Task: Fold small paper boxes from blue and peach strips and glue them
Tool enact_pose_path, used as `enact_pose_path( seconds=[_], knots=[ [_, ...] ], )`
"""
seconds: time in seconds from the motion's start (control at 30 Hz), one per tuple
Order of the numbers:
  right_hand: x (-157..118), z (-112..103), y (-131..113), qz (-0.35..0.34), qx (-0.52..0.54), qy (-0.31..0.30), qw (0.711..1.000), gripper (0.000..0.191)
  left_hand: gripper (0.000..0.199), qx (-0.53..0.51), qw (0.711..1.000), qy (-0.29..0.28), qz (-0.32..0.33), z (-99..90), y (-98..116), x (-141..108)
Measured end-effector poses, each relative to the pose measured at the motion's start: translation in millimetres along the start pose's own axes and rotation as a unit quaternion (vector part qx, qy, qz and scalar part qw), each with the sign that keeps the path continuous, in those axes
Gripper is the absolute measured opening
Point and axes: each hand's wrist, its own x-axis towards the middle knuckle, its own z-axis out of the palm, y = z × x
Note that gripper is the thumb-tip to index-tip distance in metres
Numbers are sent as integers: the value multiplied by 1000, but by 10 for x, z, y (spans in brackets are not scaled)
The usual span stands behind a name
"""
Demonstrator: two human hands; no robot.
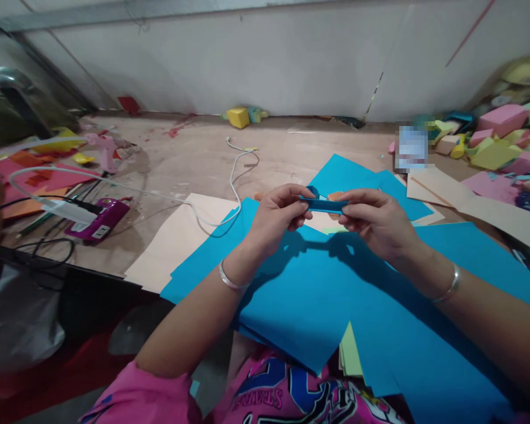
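A narrow folded strip of blue paper [327, 205] is stretched level between my two hands, above the table. My left hand [282, 211] pinches its left end between thumb and fingers. At its right end, my right hand [377, 221] grips it the same way. Below them large blue sheets [304, 294] lie overlapping, with the shadow of both hands on them. Peach sheets [172, 235] stick out from under the blue ones at the left. A small orange piece [335, 196] shows partly behind the strip.
At the left are a purple power strip [99, 221], black cables, a white cable [232, 176] and a pink glue gun [103, 150]. Colored paper shapes [499, 147] are piled at the right. A yellow block [238, 117] sits by the wall. Another person's arm shows at the left edge.
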Motion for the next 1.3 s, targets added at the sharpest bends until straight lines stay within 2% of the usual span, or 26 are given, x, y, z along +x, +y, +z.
enact_pose_path(
  seconds=[0.23,0.37,0.7,0.87,1.0,1.13,1.3],
  knots=[
    [12,-29,-5,-10,34,-45,998,6,16,-85,996,8,-30,-51,11,42],
    [6,-15,-32,8,46,-37,998,3,16,-97,995,4,-37,-53,15,47],
    [-19,32,-27,-28,-23,-11,999,8,20,-67,997,6,-41,-31,-3,15],
    [-16,2,-10,-63,-85,-23,994,8,20,-30,999,20,-16,-11,-8,-6],
    [-39,11,-28,-76,-141,-49,986,18,21,-2,999,15,28,-23,-42,1],
    [-56,32,-21,-48,-137,-84,986,17,26,29,996,22,78,-34,-79,17],
    [-56,44,0,6,-108,-115,988,17,28,69,994,25,84,-19,-43,-11]
  ],
)
